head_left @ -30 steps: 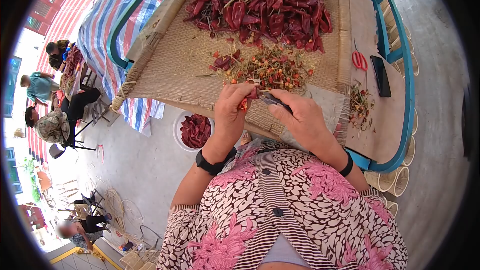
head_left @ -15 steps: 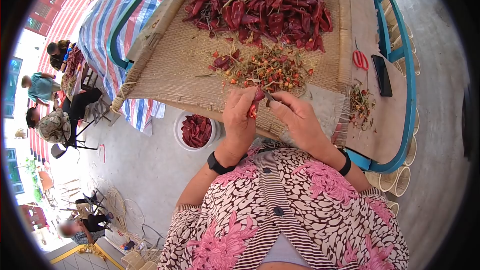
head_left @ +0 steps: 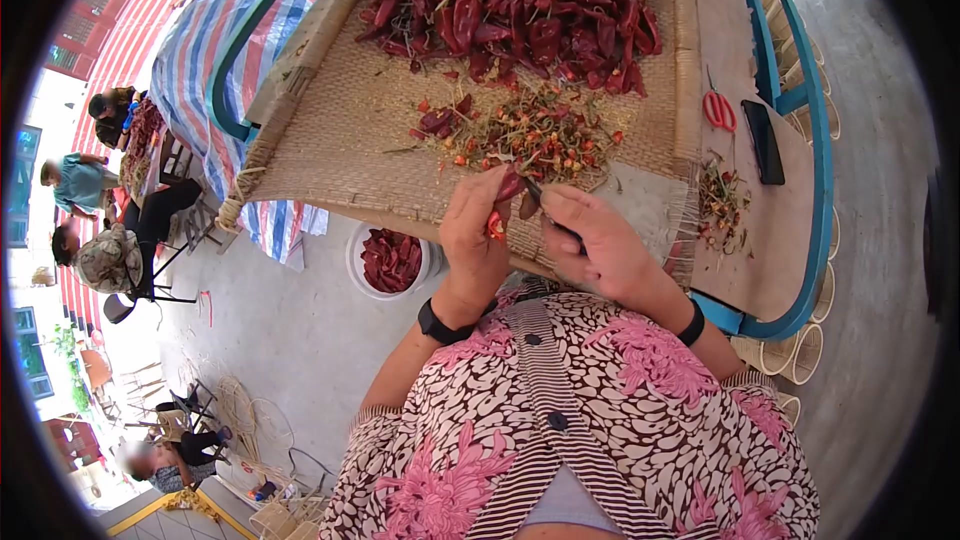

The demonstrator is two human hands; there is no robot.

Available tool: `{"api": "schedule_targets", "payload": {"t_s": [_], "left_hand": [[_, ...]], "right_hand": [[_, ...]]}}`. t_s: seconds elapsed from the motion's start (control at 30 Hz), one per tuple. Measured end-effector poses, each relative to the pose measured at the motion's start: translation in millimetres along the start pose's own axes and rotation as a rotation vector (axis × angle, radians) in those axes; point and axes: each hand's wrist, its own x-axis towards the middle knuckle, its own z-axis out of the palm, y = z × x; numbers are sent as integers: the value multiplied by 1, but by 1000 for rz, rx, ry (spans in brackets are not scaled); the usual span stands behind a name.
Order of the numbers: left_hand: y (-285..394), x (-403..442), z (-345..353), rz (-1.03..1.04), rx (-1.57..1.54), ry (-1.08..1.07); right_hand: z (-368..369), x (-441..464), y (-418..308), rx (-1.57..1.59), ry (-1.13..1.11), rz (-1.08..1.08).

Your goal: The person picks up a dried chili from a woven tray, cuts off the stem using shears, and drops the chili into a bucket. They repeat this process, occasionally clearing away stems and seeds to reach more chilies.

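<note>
Left hand (head_left: 474, 230): raised, grip pinching 1 red pepper (head_left: 510, 186). Right hand (head_left: 600, 240): angled inward, grip closed around dark-bladed tool (head_left: 533, 190) beside pepper.

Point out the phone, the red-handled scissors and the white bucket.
Phone (head_left: 763, 143): head view, middle of its dark face.
Scissors (head_left: 711, 109): head view, on a red handle loop.
Bucket (head_left: 355, 265): head view, left part of its white rim.

Holds a pepper (head_left: 511, 186) in the left hand (head_left: 474, 235) and a dark tool (head_left: 534, 191) in the right hand (head_left: 605, 245), close together at the tray's (head_left: 330, 130) near edge, beside the stems (head_left: 545, 135).
</note>
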Motion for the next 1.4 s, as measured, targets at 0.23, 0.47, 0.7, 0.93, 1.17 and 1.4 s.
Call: {"api": "schedule_targets", "payload": {"t_s": [0.23,0.47,0.7,0.93,1.17,1.4], "left_hand": [[-1,4,-19,-226,-296,-114],[4,7,-25,-401,-513,-228],[3,5,-22,-410,-512,-217],[6,9,-27,-549,-435,-305],[7,9,-28,-574,-485,-312],[5,7,-28,-479,-486,-329]], "right_hand": [[6,-2,-1,-1087,333,-534],[6,-3,-2,-1320,362,-658],[3,-6,-1,-1490,423,-823],[10,-12,-5,-1536,437,-716],[7,-15,-6,-1537,416,-724],[8,-17,-5,-1554,420,-704]]}}
